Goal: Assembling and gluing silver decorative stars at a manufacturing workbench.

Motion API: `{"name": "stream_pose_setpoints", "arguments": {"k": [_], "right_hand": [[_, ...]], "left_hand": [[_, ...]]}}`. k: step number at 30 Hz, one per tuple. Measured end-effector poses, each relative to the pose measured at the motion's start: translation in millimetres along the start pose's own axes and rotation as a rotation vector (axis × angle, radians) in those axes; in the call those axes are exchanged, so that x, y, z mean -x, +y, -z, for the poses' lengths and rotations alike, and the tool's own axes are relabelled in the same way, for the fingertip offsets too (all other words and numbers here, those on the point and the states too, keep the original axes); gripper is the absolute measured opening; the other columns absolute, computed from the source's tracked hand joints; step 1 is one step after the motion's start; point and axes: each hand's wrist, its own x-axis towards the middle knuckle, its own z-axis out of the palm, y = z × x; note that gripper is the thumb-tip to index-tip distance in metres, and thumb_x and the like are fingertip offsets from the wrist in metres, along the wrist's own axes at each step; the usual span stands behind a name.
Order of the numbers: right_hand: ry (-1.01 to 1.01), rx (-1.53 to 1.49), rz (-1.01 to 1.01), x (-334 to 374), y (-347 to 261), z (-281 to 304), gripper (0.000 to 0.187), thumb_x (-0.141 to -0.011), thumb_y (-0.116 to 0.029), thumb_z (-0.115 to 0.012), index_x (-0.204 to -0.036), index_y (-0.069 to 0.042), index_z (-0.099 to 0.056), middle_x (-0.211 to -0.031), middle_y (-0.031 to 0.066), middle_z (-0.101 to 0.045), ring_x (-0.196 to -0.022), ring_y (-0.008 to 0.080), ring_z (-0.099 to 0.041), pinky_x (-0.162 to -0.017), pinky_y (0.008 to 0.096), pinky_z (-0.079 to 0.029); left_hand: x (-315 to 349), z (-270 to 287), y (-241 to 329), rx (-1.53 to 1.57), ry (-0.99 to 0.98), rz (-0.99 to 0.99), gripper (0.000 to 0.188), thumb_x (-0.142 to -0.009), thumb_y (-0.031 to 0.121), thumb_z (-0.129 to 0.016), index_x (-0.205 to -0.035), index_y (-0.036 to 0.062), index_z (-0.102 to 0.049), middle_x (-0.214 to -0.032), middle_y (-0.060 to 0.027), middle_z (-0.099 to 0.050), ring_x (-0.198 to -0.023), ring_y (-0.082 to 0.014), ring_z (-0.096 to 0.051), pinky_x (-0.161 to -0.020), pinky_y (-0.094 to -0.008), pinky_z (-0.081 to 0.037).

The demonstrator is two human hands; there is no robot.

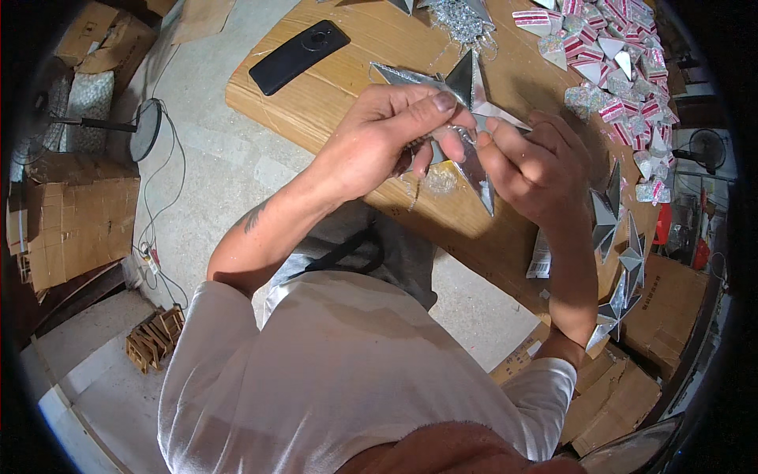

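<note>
A large silver mirrored star [467,83] lies on the wooden table, under and just beyond both hands. My left hand [387,130] is closed, thumb and fingers pinching a thin sparkly silver strand [459,130]. Part of that strand hangs below the fingers. Close beside it, my right hand [541,162] is curled with its fingertips pinched together near the strand's end; what they hold is too small to make out. A small heap of clear glittery bits [440,180] sits on the table below the left fingers.
A black phone [300,55] lies at the table's far left. Silver tinsel strands [466,24] are heaped at the back. Many pink, white and glittery wedge-shaped pieces [608,63] cover the far right. More silver stars [624,268] line the right edge, near a white tube [539,257].
</note>
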Motion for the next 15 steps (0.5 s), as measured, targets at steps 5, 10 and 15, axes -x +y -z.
{"name": "stream_pose_setpoints", "arguments": {"k": [5,10,15], "right_hand": [[0.131,0.05,0.059,6.2,-1.6,-4.8,0.028,-0.075,-0.01,-0.083,-0.095,-0.021,-0.068,-0.112,-0.0061,-0.062,-0.072,0.016,-0.058,-0.077,0.0343,-0.058],[0.105,0.089,0.111,4.1,-0.3,0.4,0.023,-0.078,-0.012,-0.081,-0.094,-0.021,-0.066,-0.113,-0.0062,-0.061,-0.073,0.0143,-0.056,-0.077,0.0331,-0.059],[0.149,0.173,0.138,4.9,1.5,-5.3,0.02,-0.08,-0.014,-0.08,-0.095,-0.022,-0.069,-0.112,-0.0067,-0.063,-0.072,0.0147,-0.056,-0.077,0.031,-0.058]], "left_hand": [[0.7,2.5,1.9,-0.097,0.154,-0.042,0.038,-0.111,0.034,-0.056,-0.115,0.0007,-0.074,-0.089,-0.0022,-0.075,-0.066,-0.0059,-0.057,-0.058,-0.0198,-0.041],[4.2,-0.3,6.1,-0.01,-0.13,0.071,0.022,-0.106,0.023,-0.067,-0.109,0.0034,-0.076,-0.091,-0.0021,-0.076,-0.071,-0.0044,-0.062,-0.059,-0.0214,-0.044],[6.6,2.2,7.1,-0.048,-0.12,-0.001,0.017,-0.102,0.017,-0.073,-0.105,0.0003,-0.075,-0.087,-0.0027,-0.072,-0.077,-0.0058,-0.061,-0.064,-0.0217,-0.044]]}}
